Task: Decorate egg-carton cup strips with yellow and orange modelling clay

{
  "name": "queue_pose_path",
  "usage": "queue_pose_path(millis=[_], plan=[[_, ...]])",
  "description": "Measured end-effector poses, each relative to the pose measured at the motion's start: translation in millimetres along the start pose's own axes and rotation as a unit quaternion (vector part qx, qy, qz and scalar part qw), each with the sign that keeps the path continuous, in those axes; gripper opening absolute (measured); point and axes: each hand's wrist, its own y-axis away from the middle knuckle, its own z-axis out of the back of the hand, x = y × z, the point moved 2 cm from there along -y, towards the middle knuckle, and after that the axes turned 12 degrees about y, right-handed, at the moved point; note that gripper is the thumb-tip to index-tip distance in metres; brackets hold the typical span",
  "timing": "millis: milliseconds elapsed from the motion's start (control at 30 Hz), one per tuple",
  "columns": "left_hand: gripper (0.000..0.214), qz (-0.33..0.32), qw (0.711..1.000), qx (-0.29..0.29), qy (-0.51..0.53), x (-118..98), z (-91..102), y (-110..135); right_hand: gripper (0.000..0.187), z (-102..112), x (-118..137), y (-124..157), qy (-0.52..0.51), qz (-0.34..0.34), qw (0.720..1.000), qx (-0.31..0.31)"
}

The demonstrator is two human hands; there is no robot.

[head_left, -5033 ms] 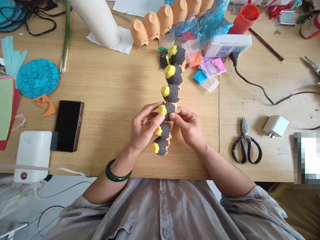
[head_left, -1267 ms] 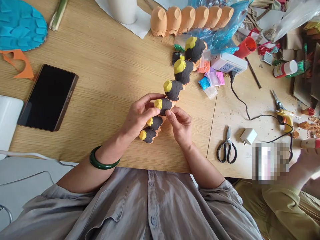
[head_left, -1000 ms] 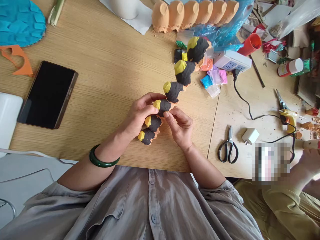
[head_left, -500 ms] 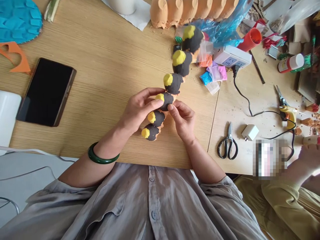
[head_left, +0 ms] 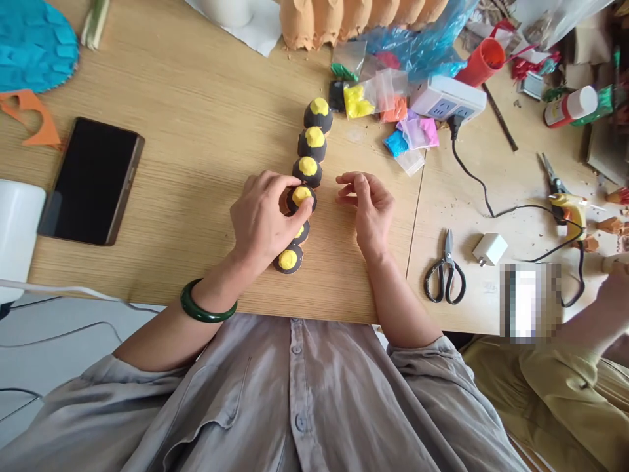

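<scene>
A strip of several egg-carton cups (head_left: pixel 308 169), covered in dark clay with yellow tops, stands upright on the wooden table (head_left: pixel 196 118). My left hand (head_left: pixel 263 219) rests on the strip's near part, its fingers curled round the middle cups and the thumb against a yellow top. My right hand (head_left: pixel 368 206) hovers just right of the strip and is apart from it. Its fingers are loosely curled and the thumb meets the fingertips. I cannot see anything between them.
Small bags of coloured clay (head_left: pixel 388 111) and a power strip (head_left: pixel 448 97) lie beyond the strip. Scissors (head_left: pixel 445 269), a white charger (head_left: pixel 489 249) and a glue gun (head_left: pixel 565 210) lie to the right. A phone (head_left: pixel 91 180) is left. Another person's sleeve (head_left: pixel 555 380) is at the right.
The cup strip, held tilted on its side between both hands, now stands flat on the table with its yellow tops up. My right hand has let go and drawn away to the right.
</scene>
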Motion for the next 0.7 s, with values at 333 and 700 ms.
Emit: queue_pose_path(millis=[333, 700], plan=[[0.026, -0.091, 0.991, -0.006, 0.102, 9.0, 22.2, -6.0, 0.059, -6.1, -0.9, 2.3, -0.018, -0.013, 1.000, 0.001], [0.049, -0.102, 0.985, 0.101, 0.099, 11.9, 25.6, -15.9, 0.061, -10.0, -2.6, 4.6, -0.038, -0.023, 0.999, 0.001]])
